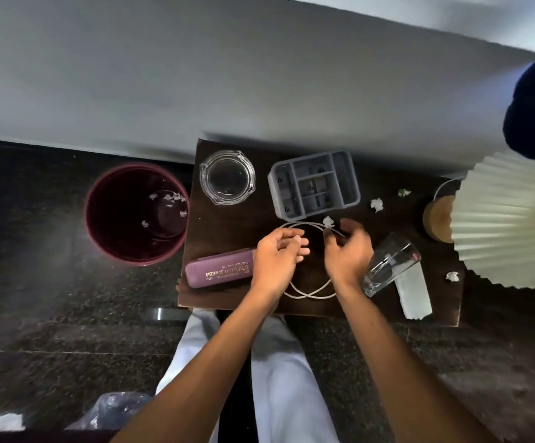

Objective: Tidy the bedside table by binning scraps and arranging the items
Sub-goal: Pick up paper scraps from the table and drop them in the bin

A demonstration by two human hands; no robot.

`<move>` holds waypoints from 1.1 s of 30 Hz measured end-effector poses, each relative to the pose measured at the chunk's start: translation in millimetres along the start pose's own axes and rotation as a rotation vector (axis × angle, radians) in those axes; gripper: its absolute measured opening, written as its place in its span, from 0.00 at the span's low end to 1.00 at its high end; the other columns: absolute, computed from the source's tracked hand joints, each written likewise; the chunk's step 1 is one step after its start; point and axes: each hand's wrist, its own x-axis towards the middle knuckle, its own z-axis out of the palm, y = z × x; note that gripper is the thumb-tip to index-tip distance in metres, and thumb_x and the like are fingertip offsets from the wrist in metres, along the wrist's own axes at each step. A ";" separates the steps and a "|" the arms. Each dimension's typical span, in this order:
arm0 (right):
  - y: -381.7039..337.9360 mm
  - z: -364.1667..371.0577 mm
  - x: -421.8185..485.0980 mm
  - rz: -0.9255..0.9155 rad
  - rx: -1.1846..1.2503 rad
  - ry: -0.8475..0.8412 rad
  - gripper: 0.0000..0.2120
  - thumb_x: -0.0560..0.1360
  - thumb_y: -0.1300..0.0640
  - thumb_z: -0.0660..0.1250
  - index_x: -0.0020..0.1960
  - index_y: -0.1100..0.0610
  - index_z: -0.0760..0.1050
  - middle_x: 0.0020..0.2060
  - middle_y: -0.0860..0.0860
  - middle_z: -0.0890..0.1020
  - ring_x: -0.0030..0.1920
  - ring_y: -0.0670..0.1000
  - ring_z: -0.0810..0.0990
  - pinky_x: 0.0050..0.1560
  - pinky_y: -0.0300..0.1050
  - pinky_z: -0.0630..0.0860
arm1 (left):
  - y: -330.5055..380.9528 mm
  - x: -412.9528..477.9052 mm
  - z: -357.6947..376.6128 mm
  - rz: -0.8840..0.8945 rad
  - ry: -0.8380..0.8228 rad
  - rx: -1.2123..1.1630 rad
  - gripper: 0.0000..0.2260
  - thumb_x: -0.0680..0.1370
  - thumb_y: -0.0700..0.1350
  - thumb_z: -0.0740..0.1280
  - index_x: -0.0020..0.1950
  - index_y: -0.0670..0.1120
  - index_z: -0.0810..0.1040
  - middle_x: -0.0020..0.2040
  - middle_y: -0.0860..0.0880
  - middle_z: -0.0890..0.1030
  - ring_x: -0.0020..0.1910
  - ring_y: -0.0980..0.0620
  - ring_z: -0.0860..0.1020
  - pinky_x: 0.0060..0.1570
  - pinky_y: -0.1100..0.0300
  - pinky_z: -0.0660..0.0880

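Observation:
On the dark wooden bedside table (234, 219) a white cable (310, 294) lies in loops. My left hand (275, 257) pinches one part of it and my right hand (349, 251) pinches another near its plug end. A small paper scrap (328, 221) lies just beyond my right fingers. More scraps lie at the right: one (377, 204) beside the grey organiser tray (315, 183), a greenish one (403, 192) farther back, and one (452, 276) by the lamp. A maroon bin (136, 214) stands on the floor to the left with several scraps inside.
A glass ashtray (227, 176) sits at the back left, a purple spectacle case (219, 271) at the front left. A drinking glass (390, 263) stands beside my right wrist, near a white slip (414, 292). A pleated lampshade (512, 219) overhangs the right side above a cork coaster (438, 219).

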 end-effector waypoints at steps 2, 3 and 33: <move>3.0 3.0 7.2 0.010 0.005 -0.025 0.17 0.72 0.58 0.73 0.60 0.59 0.78 0.55 0.58 0.81 0.56 0.57 0.81 0.60 0.54 0.77 | 0.2 2.3 4.1 -0.004 0.004 0.009 0.08 0.82 0.37 0.62 0.57 0.41 0.80 0.51 0.42 0.85 0.46 0.52 0.83 0.46 0.64 0.80; 5.2 5.0 9.8 0.013 0.014 -0.032 0.17 0.72 0.57 0.74 0.59 0.59 0.78 0.54 0.58 0.82 0.55 0.58 0.81 0.59 0.53 0.78 | -0.5 3.5 4.8 -0.005 0.008 0.012 0.08 0.83 0.37 0.62 0.57 0.41 0.80 0.51 0.42 0.85 0.46 0.52 0.83 0.47 0.64 0.80; -50.7 -11.9 -78.6 -0.356 0.152 -0.384 0.05 0.73 0.59 0.74 0.49 0.55 0.83 0.44 0.47 0.83 0.42 0.42 0.83 0.42 0.33 0.80 | -0.7 -34.2 -50.1 0.091 0.162 -0.262 0.06 0.79 0.40 0.70 0.53 0.42 0.85 0.50 0.42 0.87 0.53 0.43 0.85 0.56 0.51 0.81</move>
